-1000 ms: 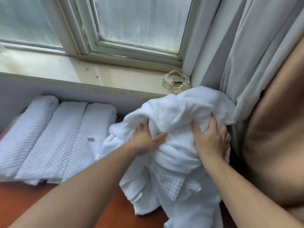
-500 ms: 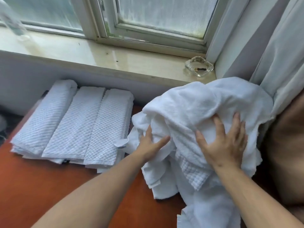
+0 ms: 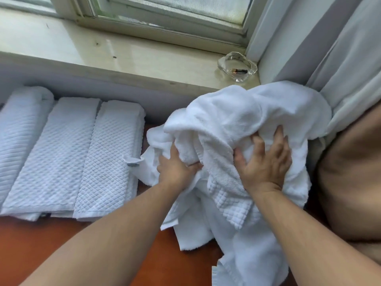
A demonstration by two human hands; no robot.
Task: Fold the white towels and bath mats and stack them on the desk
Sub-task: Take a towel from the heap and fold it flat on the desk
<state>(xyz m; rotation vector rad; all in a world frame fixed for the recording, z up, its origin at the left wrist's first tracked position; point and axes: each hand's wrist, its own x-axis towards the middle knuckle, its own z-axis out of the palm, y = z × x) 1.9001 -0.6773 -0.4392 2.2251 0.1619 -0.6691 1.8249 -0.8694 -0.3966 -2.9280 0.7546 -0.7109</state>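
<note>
Left hand (image 3: 177, 168) gripped a fold of the crumpled white towel heap (image 3: 247, 112); right hand (image 3: 266, 164) pressed on it, fingers spread, not pinching. Heap sat at the right of the wooden desk (image 3: 61, 248), against the curtain (image 3: 350, 69) — three folded bath mats (image 3: 61, 153) lined up far left. Step: probably sorting the heap. Next move needs one towel pulled free and spread flat.

Crumpled white towels (image 3: 237, 120) are gripped by the left hand (image 3: 175, 168) and pressed under the right hand (image 3: 266, 162); folded bath mats (image 3: 61, 153) are laid leftward.
</note>
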